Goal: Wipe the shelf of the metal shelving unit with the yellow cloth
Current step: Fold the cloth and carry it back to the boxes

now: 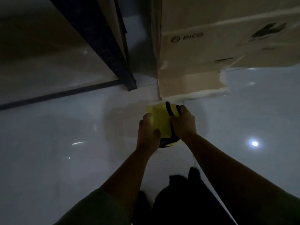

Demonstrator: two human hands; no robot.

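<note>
A yellow cloth [159, 120] with a dark edge is bunched between both my hands, held above the glossy floor. My left hand [147, 133] grips its left side. My right hand [183, 122] grips its right side at the dark trim. The metal shelving unit stands at the upper left: a dark metal upright post [113, 51] runs down to the floor, and a pale shelf board [48, 62] with a dark front rail lies to its left. Both hands are to the right of and below the post, apart from the shelf.
Stacked cardboard boxes [227, 38] wrapped in plastic fill the upper right, close behind the cloth. The glossy white tiled floor [65, 159] reflects lights. My dark trousers and shoes [178, 200] show at the bottom. The scene is dim.
</note>
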